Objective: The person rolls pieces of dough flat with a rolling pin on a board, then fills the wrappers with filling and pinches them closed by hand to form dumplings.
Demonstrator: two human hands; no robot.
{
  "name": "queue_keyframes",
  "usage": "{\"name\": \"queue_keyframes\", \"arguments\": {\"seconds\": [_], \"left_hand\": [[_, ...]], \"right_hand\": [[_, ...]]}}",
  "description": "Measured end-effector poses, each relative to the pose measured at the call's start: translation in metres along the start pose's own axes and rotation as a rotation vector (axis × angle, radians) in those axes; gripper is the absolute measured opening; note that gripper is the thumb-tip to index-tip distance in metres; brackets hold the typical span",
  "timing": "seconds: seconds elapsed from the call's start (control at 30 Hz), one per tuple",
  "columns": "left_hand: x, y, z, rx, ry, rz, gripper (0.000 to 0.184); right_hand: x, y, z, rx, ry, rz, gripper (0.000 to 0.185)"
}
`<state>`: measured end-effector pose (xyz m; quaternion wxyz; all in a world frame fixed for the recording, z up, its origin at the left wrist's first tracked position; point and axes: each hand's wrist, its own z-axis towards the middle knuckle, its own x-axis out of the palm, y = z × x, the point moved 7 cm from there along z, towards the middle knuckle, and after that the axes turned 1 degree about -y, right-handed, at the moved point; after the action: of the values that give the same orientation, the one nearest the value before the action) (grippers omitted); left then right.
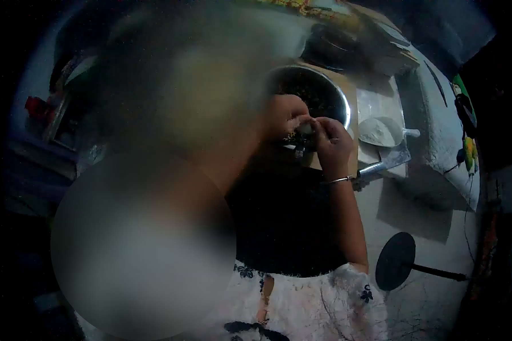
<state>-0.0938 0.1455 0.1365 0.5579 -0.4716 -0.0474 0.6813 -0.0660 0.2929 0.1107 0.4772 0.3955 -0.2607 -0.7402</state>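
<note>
My left hand (pixel 287 116) and my right hand (pixel 331 142) meet over a round metal bowl (pixel 347 105) with a shiny rim. The bowl has dark contents, poorly lit. Thumb and fingers of both hands are pinched together, fingertips touching. Between them shows a small pale piece (pixel 306 128), too dim to name. A thin bangle (pixel 340 180) circles my right wrist. Under the bowl lies a brown board (pixel 352 122). Just right of my right hand sits a white bowl with a handle (pixel 393 136), holding white powder.
A broad metal blade (pixel 385 162) lies below the white bowl. A raised pale ledge (pixel 438 131) borders the right side. Lower right is a flat black disc with a long handle (pixel 397 260). Behind the metal bowl stands a dark vessel (pixel 330 46). The left side is blurred.
</note>
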Motion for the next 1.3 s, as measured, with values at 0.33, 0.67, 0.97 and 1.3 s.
{"name": "queue_keyframes", "arguments": {"seconds": [0.33, 0.67, 0.97, 1.3], "left_hand": [[-0.113, 0.142, -0.045, -0.346, -0.177, 0.224, 0.020], [-0.084, 0.215, -0.110, -0.688, 0.114, 0.329, 0.024], [-0.076, 0.228, -0.111, -0.764, 0.032, 0.310, 0.024], [-0.076, 0.256, -0.122, -0.704, -0.024, 0.109, 0.024]], "right_hand": [[-0.019, -0.020, -0.009, 0.149, 0.002, 0.028, 0.015], [-0.019, -0.011, -0.008, 0.141, 0.002, 0.104, 0.013], [-0.019, -0.005, -0.006, 0.121, -0.013, 0.069, 0.016], [-0.074, -0.060, 0.002, 0.430, -0.277, 0.086, 0.022]]}}
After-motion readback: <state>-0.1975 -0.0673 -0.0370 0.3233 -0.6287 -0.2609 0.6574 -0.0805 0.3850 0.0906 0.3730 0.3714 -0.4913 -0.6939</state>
